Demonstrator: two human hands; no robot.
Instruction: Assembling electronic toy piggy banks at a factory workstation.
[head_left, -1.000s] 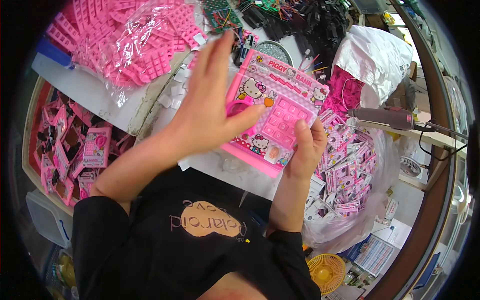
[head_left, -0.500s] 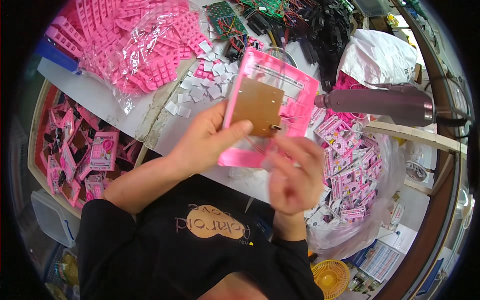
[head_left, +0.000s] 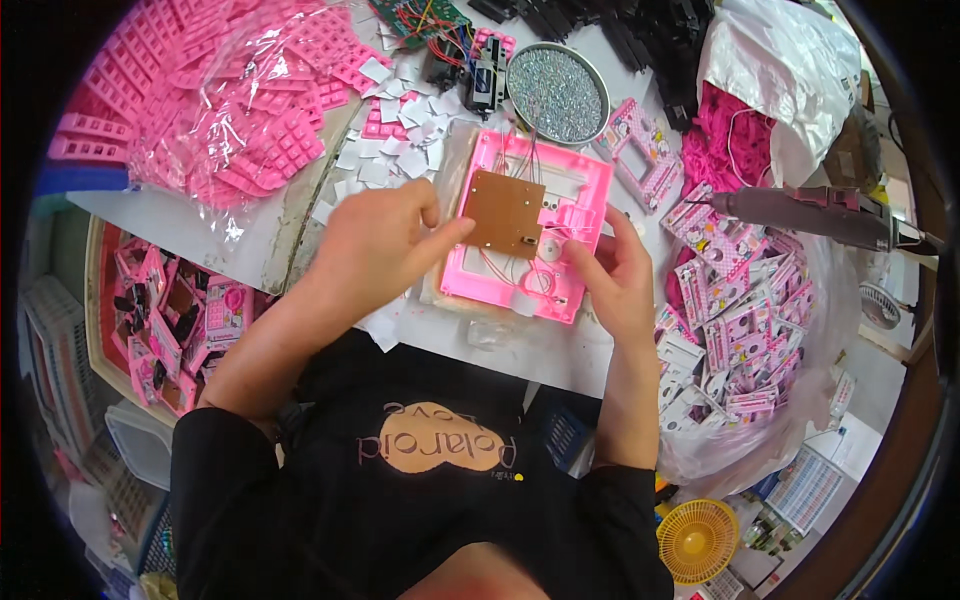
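Observation:
A pink plastic casing lies inner side up in front of me on a pale pad. Inside it a brown circuit board covers the upper left part, with thin wires around it. My left hand is at the casing's left side, its thumb stretched to the board's left edge and its fingers loosely curled, apart from the thumb. At the right side my right hand grips the casing, fingers along the outer edge and thumb inside, by a round white part.
A round metal dish of small shiny pieces stands behind the casing. White paper squares and bagged pink keypads lie left. An electric screwdriver hangs right, above printed panels. Finished-looking pink units fill a bin lower left.
The casing has come down onto the pad from a tilted, raised position. My left hand has loosened from it; my right hand has moved from the wires to its right edge.

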